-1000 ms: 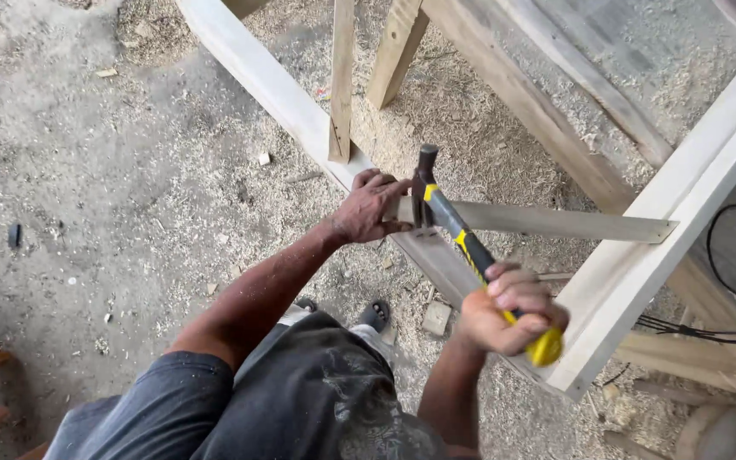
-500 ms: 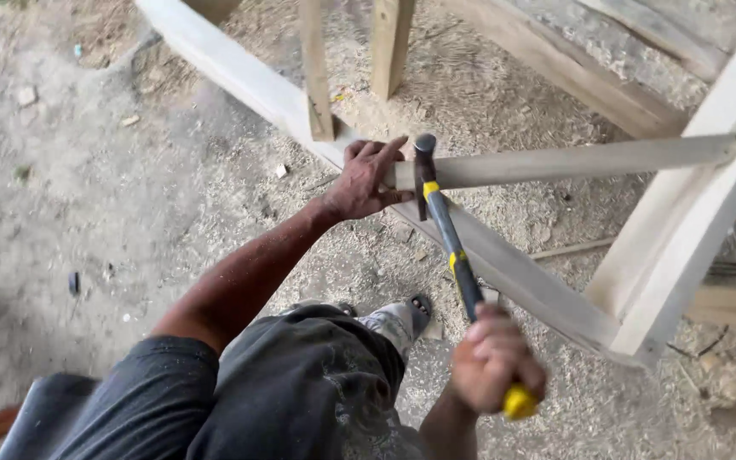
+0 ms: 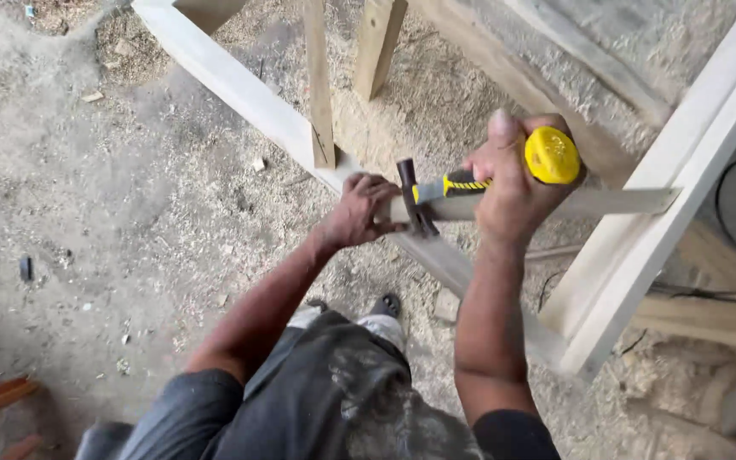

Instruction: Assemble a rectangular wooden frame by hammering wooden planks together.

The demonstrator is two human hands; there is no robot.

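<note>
Right hand (image 3: pixel 513 192) clenched on yellow-black hammer (image 3: pixel 470 183), head at thin wooden strip (image 3: pixel 606 203); left hand (image 3: pixel 359 209) gripping that strip's end against pale timber frame (image 3: pixel 240 89) above sawdust floor (image 3: pixel 87 213); strip apparently positioned, fastening seemingly unfinished.

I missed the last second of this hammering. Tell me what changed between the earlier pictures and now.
The right hand swung the hammer from low and drawn back up to level, bringing its head down beside the left hand. Nothing was taken up or released. The left hand kept holding the thin strip against the pale wooden frame.
</note>
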